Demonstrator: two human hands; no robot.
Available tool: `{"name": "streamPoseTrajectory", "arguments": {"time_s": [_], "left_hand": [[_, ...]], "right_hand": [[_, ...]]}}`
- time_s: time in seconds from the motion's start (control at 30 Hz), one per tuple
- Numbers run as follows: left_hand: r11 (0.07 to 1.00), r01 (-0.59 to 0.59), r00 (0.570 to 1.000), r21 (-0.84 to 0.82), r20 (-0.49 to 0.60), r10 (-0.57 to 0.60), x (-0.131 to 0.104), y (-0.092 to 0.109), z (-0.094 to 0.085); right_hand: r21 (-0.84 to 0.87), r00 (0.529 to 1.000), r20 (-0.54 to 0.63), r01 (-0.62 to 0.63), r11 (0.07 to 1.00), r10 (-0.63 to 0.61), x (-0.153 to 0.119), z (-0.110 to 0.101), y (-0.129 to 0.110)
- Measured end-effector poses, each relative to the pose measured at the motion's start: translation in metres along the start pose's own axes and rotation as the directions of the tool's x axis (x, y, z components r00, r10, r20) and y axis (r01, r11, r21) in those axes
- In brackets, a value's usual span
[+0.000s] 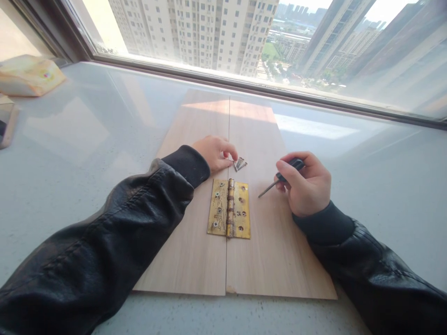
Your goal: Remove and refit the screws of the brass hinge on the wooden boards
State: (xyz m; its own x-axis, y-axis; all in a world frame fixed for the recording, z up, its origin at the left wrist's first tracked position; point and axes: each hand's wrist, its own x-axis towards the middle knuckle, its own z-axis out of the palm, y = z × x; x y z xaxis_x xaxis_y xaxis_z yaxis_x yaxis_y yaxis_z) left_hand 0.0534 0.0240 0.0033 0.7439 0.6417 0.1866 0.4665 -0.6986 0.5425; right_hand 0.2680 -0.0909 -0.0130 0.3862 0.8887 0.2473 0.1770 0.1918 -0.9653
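The left hand's point(214, 153) thumb and forefinger are bent nearly together at the small cluster of slender grey metal screws point(240, 164) just beyond the weathered, brass-coloured rectangular butt hinge point(230, 209); whether a screw is pinched between these fingertips cannot be told. The right hand point(309, 184), to the right of the hinge, is curled closed around the black handle of a screwdriver point(279, 177), whose thin metal shaft slants down toward the hinge, its tip apart from the plate. The hinge lies opened flat, its ribbed barrel along the seam between two pale wooden boards; four cross-slotted screw heads sit in its left leaf, and four round holes show in its right leaf. The left board point(185, 260) and the right board point(279, 260) extend under and around the hinge, the latter chipped at its near end, on the seam side. Black leather sleeves point(108, 228) with knitted cuffs reach in from either side of the hinge. Surrounding the boards is a glossy, white speckled countertop point(70, 186); far to the left of the hinge rests a crumpled, yellowish packet point(31, 74). Well beyond the hinge runs a dark brown window frame point(174, 72), with beige high-rise buildings point(199, 32) outside.
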Motion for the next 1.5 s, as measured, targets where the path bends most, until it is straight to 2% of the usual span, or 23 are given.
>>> {"name": "streamPoseTrajectory", "arguments": {"time_s": [0.13,0.2,0.33,0.53,0.8,1.03,1.17,1.33,1.5], "left_hand": [[0.999,-0.035,0.999,0.013,0.019,0.035,0.0,0.003,-0.001],[1.0,-0.028,0.999,0.013,0.024,0.028,0.0,0.003,-0.001],[0.999,0.022,1.0,-0.038,0.021,-0.021,-0.003,0.004,-0.003],[0.984,0.123,0.992,-0.13,0.03,-0.12,-0.008,0.013,-0.013],[0.96,0.096,0.995,-0.263,0.006,-0.098,-0.012,0.02,-0.014],[0.96,0.094,0.996,-0.263,0.015,-0.093,-0.012,0.018,-0.01],[0.957,0.086,0.995,-0.276,-0.019,-0.095,-0.013,0.019,-0.008],[0.96,0.104,0.994,-0.261,0.041,-0.097,-0.013,0.02,-0.009],[0.949,0.093,0.995,-0.302,-0.003,-0.099,-0.012,0.02,-0.006]], "right_hand": [[0.007,0.999,-0.037,0.037,0.999,-0.037,0.0,0.0,0.0],[0.006,1.0,-0.008,0.023,1.0,-0.023,-0.001,0.0,-0.001],[0.015,0.996,0.079,-0.039,0.999,0.038,-0.003,0.001,-0.006],[0.083,0.999,0.01,-0.045,0.996,0.045,0.002,0.001,-0.002],[0.055,0.996,0.068,-0.054,0.997,0.05,0.002,0.001,-0.001],[0.079,0.991,0.12,-0.073,0.994,0.063,0.0,0.004,-0.011],[0.086,0.987,0.139,-0.098,0.991,0.085,0.0,0.004,-0.012],[0.091,0.983,0.149,-0.119,0.989,0.105,0.001,0.003,-0.013],[0.099,0.98,0.161,-0.134,0.986,0.117,0.002,0.003,-0.014]]}}
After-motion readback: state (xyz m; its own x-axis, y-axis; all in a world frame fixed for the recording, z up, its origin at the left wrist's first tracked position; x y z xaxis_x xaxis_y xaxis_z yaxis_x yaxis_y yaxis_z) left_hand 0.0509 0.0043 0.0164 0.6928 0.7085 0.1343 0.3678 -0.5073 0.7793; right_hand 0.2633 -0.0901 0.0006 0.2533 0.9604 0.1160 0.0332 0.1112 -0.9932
